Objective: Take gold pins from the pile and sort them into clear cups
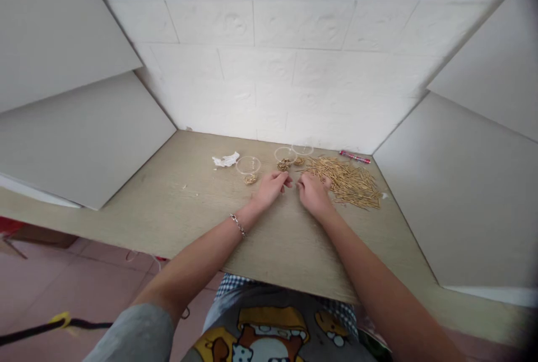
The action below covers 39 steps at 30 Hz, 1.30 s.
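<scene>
My left hand [272, 188] is over the middle of the table, its fingers bent together; anything in them is too small or hidden to name. Close by on the right, my right hand [314, 194] is closed in a pinch at the left edge of a pile of thin golden sticks [351, 182]. What it pinches cannot be made out. Just beyond the fingertips lie a small golden clump [283, 165] and another golden clump [299, 161]. A third golden clump [250, 180] rests left of my left hand. The two hands are apart.
Clear round plastic pieces, one being a ring [247, 165], lie toward the wall. Crumpled white paper [226, 159] is at the back left. A red patterned tube [355, 156] lies behind the pile. Grey-white panels [471, 194] flank the table [202, 222] on both sides.
</scene>
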### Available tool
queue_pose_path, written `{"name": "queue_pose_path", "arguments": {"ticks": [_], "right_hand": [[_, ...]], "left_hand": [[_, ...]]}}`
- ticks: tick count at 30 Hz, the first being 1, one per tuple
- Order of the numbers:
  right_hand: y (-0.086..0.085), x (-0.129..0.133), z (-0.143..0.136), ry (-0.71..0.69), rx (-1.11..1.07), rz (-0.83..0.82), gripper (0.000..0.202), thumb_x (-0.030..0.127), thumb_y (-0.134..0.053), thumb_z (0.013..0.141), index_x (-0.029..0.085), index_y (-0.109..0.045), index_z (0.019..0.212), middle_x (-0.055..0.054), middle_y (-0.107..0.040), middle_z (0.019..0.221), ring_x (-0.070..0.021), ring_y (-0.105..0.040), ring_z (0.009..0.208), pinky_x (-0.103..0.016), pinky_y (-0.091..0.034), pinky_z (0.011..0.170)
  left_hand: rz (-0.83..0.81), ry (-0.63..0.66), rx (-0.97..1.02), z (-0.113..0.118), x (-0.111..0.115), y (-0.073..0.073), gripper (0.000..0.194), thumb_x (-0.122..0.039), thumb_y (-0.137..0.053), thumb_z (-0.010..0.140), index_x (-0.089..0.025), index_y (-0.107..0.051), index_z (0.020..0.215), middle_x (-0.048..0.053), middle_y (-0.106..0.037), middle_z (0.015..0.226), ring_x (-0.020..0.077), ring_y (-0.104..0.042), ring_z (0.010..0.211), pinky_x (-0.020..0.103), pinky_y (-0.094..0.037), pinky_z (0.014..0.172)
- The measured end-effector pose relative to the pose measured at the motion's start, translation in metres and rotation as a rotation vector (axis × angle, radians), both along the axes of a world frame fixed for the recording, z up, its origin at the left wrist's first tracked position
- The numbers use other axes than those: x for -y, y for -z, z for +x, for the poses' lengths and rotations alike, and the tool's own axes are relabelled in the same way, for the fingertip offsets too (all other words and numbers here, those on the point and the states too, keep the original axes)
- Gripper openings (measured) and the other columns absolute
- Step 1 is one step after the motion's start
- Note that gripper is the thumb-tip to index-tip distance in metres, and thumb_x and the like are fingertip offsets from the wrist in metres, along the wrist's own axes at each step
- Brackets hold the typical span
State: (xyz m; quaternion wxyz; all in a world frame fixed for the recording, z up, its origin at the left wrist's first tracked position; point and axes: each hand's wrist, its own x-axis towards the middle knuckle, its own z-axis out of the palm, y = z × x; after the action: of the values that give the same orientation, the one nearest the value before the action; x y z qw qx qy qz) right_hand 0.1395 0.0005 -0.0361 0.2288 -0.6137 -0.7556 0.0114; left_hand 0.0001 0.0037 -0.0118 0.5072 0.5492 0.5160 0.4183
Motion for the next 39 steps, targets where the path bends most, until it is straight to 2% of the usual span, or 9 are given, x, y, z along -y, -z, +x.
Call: {"name": "queue_pose_path", "arguments": {"ticks": [8, 11, 14, 17, 20, 24, 30, 35, 39], "right_hand": [[0.000, -0.003, 0.000, -0.033, 0.043, -0.059, 0.014, 0.020, -0.040, 0.082, 0.018, -0.051, 0.074, -0.006, -0.063, 0.082, -0.0206, -0.054, 0.082, -0.044, -0.021, 0.088], [0.000, -0.003, 0.000, -0.030, -0.005, -0.074, 0.013, 0.020, -0.041, 0.080, 0.018, -0.051, 0.071, -0.006, -0.063, 0.080, -0.0203, -0.053, 0.081, -0.044, -0.021, 0.088], [-0.001, -0.002, 0.000, 0.003, -0.159, -0.093, 0.015, 0.024, -0.042, 0.080, 0.018, -0.051, 0.069, -0.004, -0.062, 0.074, -0.0185, -0.053, 0.075, -0.041, -0.026, 0.084], [-0.005, -0.002, 0.001, 0.041, -0.387, -0.137, 0.020, 0.033, -0.044, 0.078, 0.019, -0.050, 0.066, -0.002, -0.058, 0.065, -0.0162, -0.049, 0.064, -0.033, -0.032, 0.071], [-0.009, -0.001, 0.002, 0.008, -0.609, -0.192, 0.024, 0.040, -0.044, 0.076, 0.019, -0.048, 0.064, 0.000, -0.052, 0.059, -0.0149, -0.045, 0.058, -0.028, -0.032, 0.059], [-0.013, 0.001, 0.003, -0.043, -0.765, -0.216, 0.026, 0.044, -0.044, 0.072, 0.020, -0.045, 0.061, 0.002, -0.046, 0.055, -0.0134, -0.041, 0.054, -0.027, -0.029, 0.054], [-0.018, 0.004, 0.003, -0.042, -0.847, -0.224, 0.027, 0.045, -0.045, 0.070, 0.020, -0.043, 0.059, 0.003, -0.040, 0.054, -0.0122, -0.037, 0.053, -0.027, -0.029, 0.053], [-0.018, 0.006, 0.001, -0.064, -0.858, -0.194, 0.027, 0.045, -0.045, 0.073, 0.020, -0.045, 0.064, 0.003, -0.041, 0.057, -0.0125, -0.039, 0.055, -0.026, -0.030, 0.055], [-0.015, 0.008, 0.001, -0.073, -0.829, -0.165, 0.033, 0.050, -0.039, 0.080, 0.021, -0.039, 0.063, 0.004, -0.038, 0.056, -0.0125, -0.038, 0.055, -0.026, -0.030, 0.054]], "left_hand": [[-0.004, 0.014, -0.030, 0.001, 0.001, 0.002, 0.030, -0.033, -0.042, 0.080, -0.014, -0.059, 0.065, 0.001, -0.058, 0.061, 0.0069, -0.041, 0.046, 0.022, -0.033, 0.048], [0.000, 0.020, -0.033, 0.001, 0.001, 0.002, 0.030, -0.033, -0.042, 0.080, -0.014, -0.058, 0.064, 0.001, -0.058, 0.062, 0.0070, -0.041, 0.046, 0.022, -0.033, 0.048], [-0.002, 0.007, -0.033, 0.000, 0.001, 0.002, 0.030, -0.034, -0.041, 0.080, -0.014, -0.058, 0.066, 0.002, -0.059, 0.063, 0.0073, -0.041, 0.047, 0.022, -0.033, 0.048], [-0.008, -0.006, -0.050, 0.000, 0.000, 0.002, 0.030, -0.036, -0.041, 0.080, -0.014, -0.059, 0.069, 0.002, -0.060, 0.066, 0.0076, -0.041, 0.048, 0.022, -0.034, 0.049], [-0.019, -0.001, -0.053, 0.000, 0.000, 0.001, 0.031, -0.037, -0.040, 0.080, -0.014, -0.059, 0.074, 0.003, -0.061, 0.071, 0.0080, -0.043, 0.050, 0.022, -0.035, 0.051], [-0.031, 0.056, -0.074, 0.000, 0.002, -0.002, 0.033, -0.039, -0.040, 0.080, -0.013, -0.060, 0.078, 0.003, -0.061, 0.074, 0.0089, -0.044, 0.053, 0.024, -0.037, 0.055], [-0.006, 0.198, -0.044, 0.001, 0.003, -0.002, 0.026, -0.033, -0.043, 0.077, -0.014, -0.058, 0.069, 0.001, -0.057, 0.067, 0.0082, -0.043, 0.054, 0.023, -0.036, 0.057], [0.003, 0.218, -0.082, 0.000, 0.005, -0.006, 0.023, -0.033, -0.045, 0.077, -0.014, -0.056, 0.069, -0.001, -0.055, 0.064, 0.0076, -0.041, 0.053, 0.022, -0.034, 0.055], [0.020, 0.237, -0.092, 0.001, 0.008, -0.009, 0.023, -0.032, -0.044, 0.078, -0.015, -0.055, 0.069, -0.002, -0.054, 0.063, 0.0076, -0.040, 0.053, 0.021, -0.034, 0.055]]}}
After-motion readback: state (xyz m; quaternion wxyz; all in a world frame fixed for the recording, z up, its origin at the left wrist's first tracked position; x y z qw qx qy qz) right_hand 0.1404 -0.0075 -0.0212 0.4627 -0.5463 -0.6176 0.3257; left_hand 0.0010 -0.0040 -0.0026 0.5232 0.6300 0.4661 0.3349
